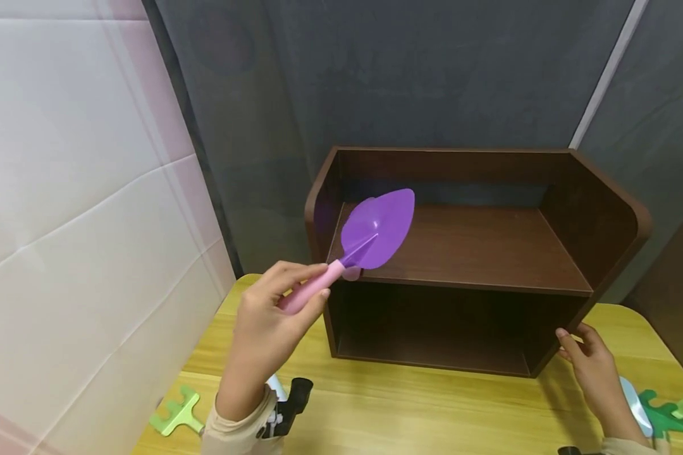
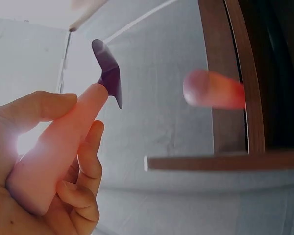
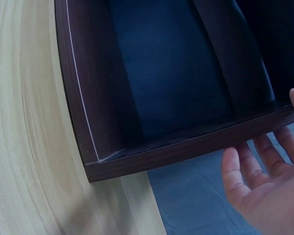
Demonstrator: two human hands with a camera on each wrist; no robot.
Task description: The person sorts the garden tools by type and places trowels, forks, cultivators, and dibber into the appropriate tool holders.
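Observation:
My left hand point(image 1: 267, 316) grips a toy garden trowel by its pink handle point(image 2: 59, 147), thumb on one side and fingers on the other. The trowel's purple blade point(image 1: 391, 227) points up and right, in front of the upper level of a dark brown two-tier shelf point(image 1: 461, 246). A second pink handle point(image 2: 213, 89) juts over that level's front edge at the left; the rest of it is mostly hidden behind the held trowel. Low on the shelf's right side panel, my right hand point(image 1: 594, 373) holds the edge, thumb at the front and fingertips point(image 3: 230, 156) on the outer face.
A light green toy rake point(image 1: 179, 411) lies on the yellow wooden table point(image 1: 410, 411) at the left. At the right are a dark green toy rake point(image 1: 666, 414) and a light blue piece point(image 1: 636, 406). A white panel point(image 1: 91, 158) stands to the left, a grey curtain point(image 1: 432, 76) behind.

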